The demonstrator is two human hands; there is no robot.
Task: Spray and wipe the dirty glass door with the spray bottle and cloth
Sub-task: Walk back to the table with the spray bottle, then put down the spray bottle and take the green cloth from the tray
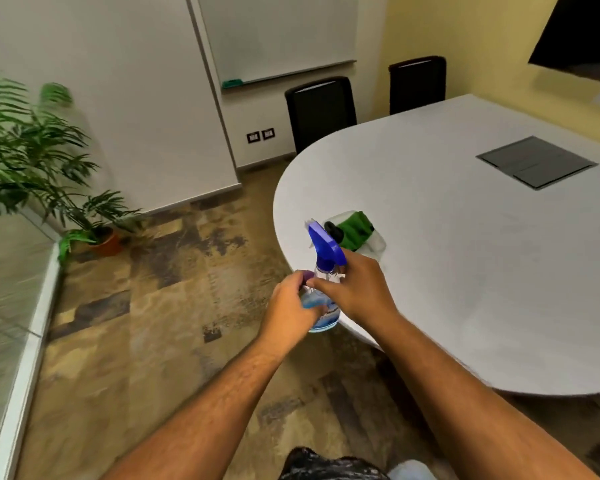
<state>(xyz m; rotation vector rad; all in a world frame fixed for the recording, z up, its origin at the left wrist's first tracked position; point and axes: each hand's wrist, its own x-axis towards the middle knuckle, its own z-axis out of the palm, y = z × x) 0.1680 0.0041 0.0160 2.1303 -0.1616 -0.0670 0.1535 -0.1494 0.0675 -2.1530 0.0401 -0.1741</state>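
Spray bottle [321,289] sits upright between both hands just off the near edge of the white table [465,271]: the left hand [293,308] wraps its body, the right hand [355,289] closes round its neck. Behind it on the table lies the green cloth [355,230], not yet picked up. The step looks like collecting the tools; next comes taking the cloth and turning to the glass door [4,289], left of the table.

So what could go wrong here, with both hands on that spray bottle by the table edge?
The spray bottle is held by both the left hand and the right hand over the floor, off the table, so a slip would likely drop it. The green cloth lies on the table and might be left behind.
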